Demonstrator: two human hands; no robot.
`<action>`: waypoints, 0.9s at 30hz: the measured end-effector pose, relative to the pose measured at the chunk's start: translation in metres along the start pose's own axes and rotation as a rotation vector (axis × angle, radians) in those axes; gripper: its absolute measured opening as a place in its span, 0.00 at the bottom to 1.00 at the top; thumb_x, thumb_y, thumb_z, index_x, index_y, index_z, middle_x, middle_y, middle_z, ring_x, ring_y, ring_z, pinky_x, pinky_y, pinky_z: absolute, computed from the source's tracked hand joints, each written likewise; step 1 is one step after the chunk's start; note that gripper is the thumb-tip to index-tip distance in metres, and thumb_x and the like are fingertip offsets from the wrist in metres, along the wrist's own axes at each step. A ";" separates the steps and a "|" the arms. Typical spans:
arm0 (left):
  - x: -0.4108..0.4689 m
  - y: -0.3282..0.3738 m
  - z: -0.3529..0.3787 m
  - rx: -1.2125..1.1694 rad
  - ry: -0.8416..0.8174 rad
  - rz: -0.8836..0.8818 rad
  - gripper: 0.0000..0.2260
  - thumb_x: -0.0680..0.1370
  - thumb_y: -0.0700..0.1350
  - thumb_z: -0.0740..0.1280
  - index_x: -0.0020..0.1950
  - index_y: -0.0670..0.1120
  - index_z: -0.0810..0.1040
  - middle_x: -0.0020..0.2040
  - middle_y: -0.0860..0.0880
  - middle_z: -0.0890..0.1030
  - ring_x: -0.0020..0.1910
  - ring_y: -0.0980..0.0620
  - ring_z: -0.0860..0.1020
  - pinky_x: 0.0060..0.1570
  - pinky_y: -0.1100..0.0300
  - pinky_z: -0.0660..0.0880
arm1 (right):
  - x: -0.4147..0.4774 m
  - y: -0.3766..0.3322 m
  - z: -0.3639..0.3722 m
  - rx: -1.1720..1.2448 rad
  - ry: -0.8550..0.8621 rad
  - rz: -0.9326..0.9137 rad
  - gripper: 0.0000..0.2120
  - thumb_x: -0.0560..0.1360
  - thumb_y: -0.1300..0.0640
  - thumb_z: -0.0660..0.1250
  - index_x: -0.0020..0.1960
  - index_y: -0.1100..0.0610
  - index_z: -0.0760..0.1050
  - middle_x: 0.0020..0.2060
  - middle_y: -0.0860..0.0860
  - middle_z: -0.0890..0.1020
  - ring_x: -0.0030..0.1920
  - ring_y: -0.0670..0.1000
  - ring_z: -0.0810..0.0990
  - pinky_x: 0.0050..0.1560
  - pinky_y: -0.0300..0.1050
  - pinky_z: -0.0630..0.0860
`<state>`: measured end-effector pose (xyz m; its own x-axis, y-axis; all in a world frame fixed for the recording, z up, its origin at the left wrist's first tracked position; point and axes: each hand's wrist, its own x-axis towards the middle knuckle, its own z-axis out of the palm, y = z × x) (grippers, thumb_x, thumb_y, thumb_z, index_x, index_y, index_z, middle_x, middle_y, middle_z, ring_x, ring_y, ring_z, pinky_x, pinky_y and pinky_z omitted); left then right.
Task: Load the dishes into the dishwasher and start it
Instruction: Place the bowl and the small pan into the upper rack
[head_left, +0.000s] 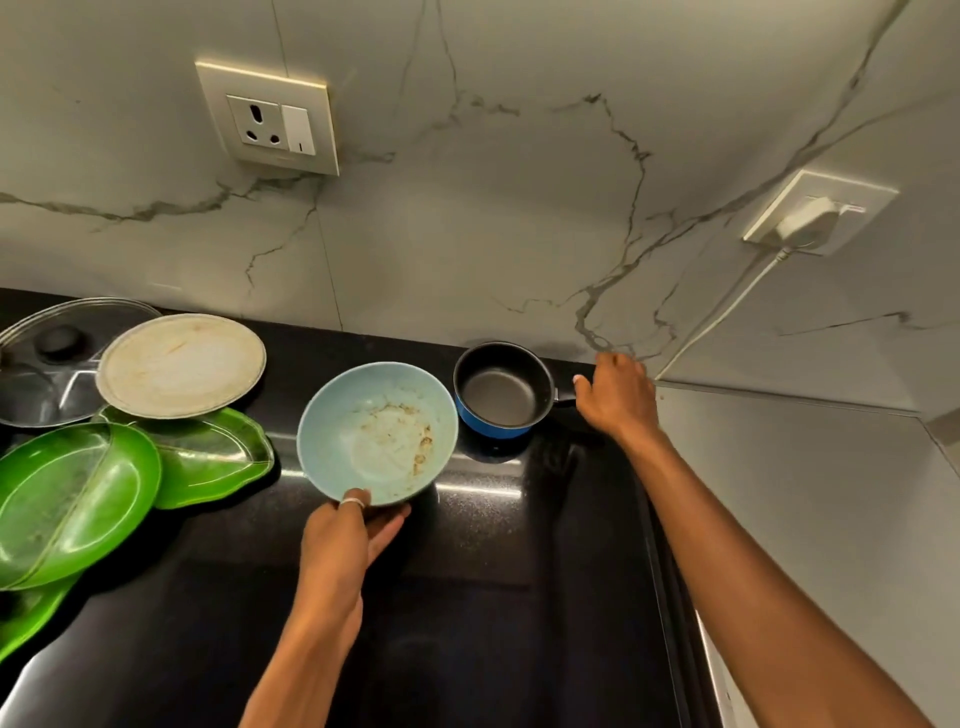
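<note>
Collection step. Left hand (358, 525) pinches the soiled blue bowl (379, 431) at its near rim, over the black counter (519, 571). Right hand (618, 395) covers the saucepan (501, 392) handle (grasp cannot be told). Next: secure the pan, then lift both level.

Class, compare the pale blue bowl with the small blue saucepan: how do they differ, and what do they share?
The bowl is pale blue inside; the saucepan is black inside and darker blue outside. The bowl carries brown food smears; the saucepan looks clean. The left hand grips the bowl's near rim, tilting it; the saucepan sits flat with the right hand at its handle. Both are round and open-topped.
</note>
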<state>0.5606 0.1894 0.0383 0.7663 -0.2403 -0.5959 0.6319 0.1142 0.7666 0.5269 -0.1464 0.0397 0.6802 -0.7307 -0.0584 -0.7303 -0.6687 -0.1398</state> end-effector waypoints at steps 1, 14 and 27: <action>-0.002 0.001 0.002 0.004 -0.002 0.002 0.17 0.84 0.39 0.59 0.73 0.44 0.70 0.61 0.43 0.81 0.54 0.47 0.85 0.53 0.54 0.80 | 0.009 0.000 0.001 -0.062 -0.053 -0.031 0.25 0.80 0.46 0.62 0.69 0.62 0.70 0.69 0.62 0.73 0.72 0.63 0.67 0.70 0.61 0.67; -0.013 0.006 0.003 0.035 -0.002 0.015 0.11 0.84 0.42 0.59 0.66 0.50 0.72 0.59 0.44 0.82 0.52 0.46 0.85 0.50 0.53 0.81 | 0.003 0.001 0.011 -0.171 -0.402 -0.110 0.14 0.75 0.50 0.71 0.56 0.57 0.77 0.51 0.55 0.83 0.51 0.55 0.83 0.55 0.55 0.80; -0.020 0.013 0.002 -0.051 -0.020 0.094 0.13 0.83 0.39 0.59 0.64 0.53 0.71 0.59 0.48 0.80 0.59 0.47 0.81 0.61 0.47 0.77 | -0.181 -0.029 -0.040 1.042 -0.208 0.254 0.16 0.78 0.45 0.69 0.46 0.58 0.79 0.29 0.52 0.80 0.26 0.47 0.75 0.27 0.40 0.71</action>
<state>0.5533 0.1942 0.0601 0.8201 -0.2457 -0.5168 0.5631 0.1857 0.8053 0.4219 -0.0004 0.0942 0.5865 -0.7275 -0.3561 -0.5055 0.0148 -0.8627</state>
